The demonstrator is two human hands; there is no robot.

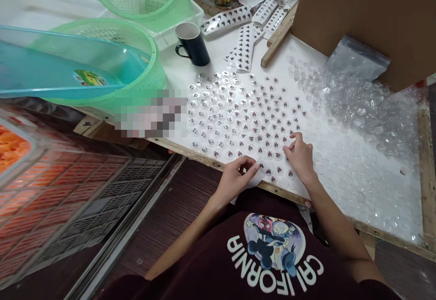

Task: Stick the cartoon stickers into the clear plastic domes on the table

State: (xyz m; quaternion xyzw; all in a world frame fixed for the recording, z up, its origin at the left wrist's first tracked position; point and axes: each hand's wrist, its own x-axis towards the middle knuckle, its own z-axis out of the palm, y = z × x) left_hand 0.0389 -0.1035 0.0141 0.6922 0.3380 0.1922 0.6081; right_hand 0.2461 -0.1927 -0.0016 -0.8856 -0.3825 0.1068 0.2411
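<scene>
My left hand (238, 175) is closed in a pinch on a white sticker sheet (255, 179) at the table's near edge. To its right, my right hand (301, 157) has its fingers bent and its fingertips low over the small clear discs. Whatever lies between those fingertips is too small to make out. Many of the round clear discs (235, 109) lie in rows on the white table, each bearing a small dark printed sticker. Plain clear discs (344, 168) without pictures spread to the right of my right hand.
A heap of clear discs (368, 109) lies by a brown cardboard box (361, 14). At the back are printed sticker sheets (245, 48), a wooden stick (277, 43) and a dark mug (195, 50). Green baskets (155, 64) and a blue scoop-like container (51, 64) stand left; a crate (61, 186) sits below.
</scene>
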